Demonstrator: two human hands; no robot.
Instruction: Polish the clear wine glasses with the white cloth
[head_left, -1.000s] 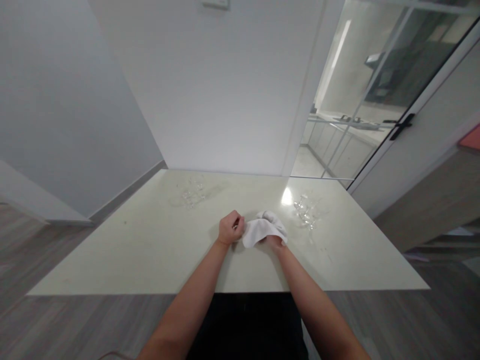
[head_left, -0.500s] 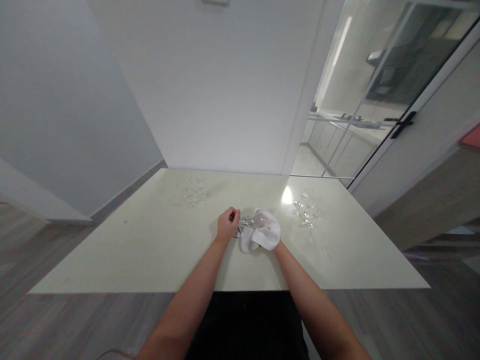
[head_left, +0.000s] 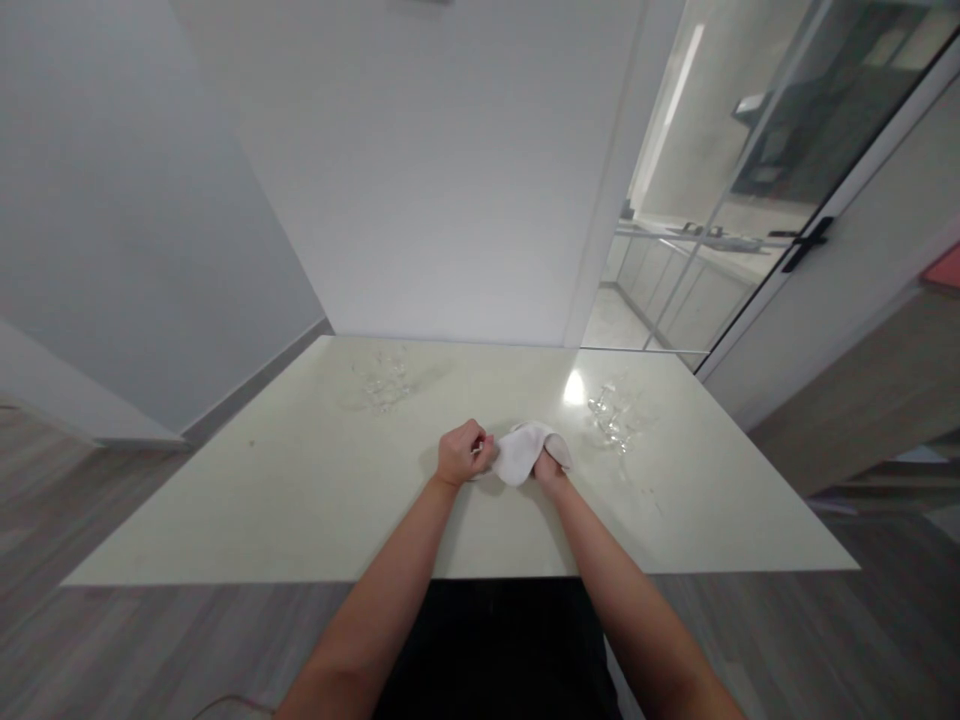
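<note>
White cloth [head_left: 519, 456] in R hand [head_left: 550, 469] – L hand [head_left: 461, 454] curled, can't tell what's inside – clear glassware [head_left: 615, 428] either side, pale tbl [head_left: 270, 510]

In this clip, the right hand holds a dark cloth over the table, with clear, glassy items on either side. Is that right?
Not quite: in the head view, the cloth in the right hand is white, not dark. The rest stands.

The clothing [head_left: 495, 650] is black, the forearms [head_left: 401, 550] bare.
</note>
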